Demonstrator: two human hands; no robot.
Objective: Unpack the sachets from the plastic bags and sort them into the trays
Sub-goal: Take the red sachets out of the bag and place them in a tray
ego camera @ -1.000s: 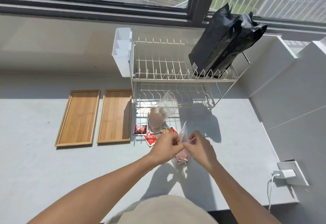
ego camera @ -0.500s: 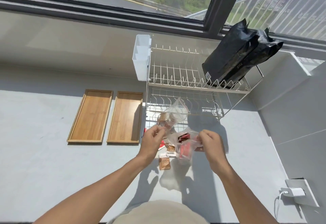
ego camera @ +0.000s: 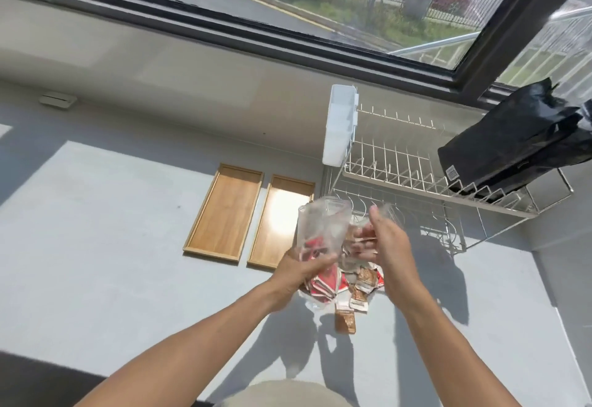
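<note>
My left hand point(ego camera: 304, 267) grips the lower part of a clear plastic bag point(ego camera: 323, 224), held upright with its mouth up and a few red sachets still inside near my fingers. My right hand point(ego camera: 382, 243) is just to its right, thumb up, closed around a second clear plastic bag point(ego camera: 391, 211); motion blur hides the exact grip. Below both hands, red sachets point(ego camera: 326, 282) and brown sachets point(ego camera: 365, 280) lie in a loose pile on the grey counter. One brown sachet point(ego camera: 345, 320) lies apart, nearer me. Two empty wooden trays, left point(ego camera: 224, 214) and right point(ego camera: 282, 224), lie side by side left of the pile.
A two-tier wire dish rack point(ego camera: 400, 166) stands behind the hands, with a white caddy point(ego camera: 339, 124) on its left end and black bags point(ego camera: 512, 150) leaning on its top tier. The wall and window run along the back.
More sachets now lie in the pile on the counter. My left hand has taken over the red-sachet bag and turned it upright. My right hand let go of it and closed on the second bag.
</note>
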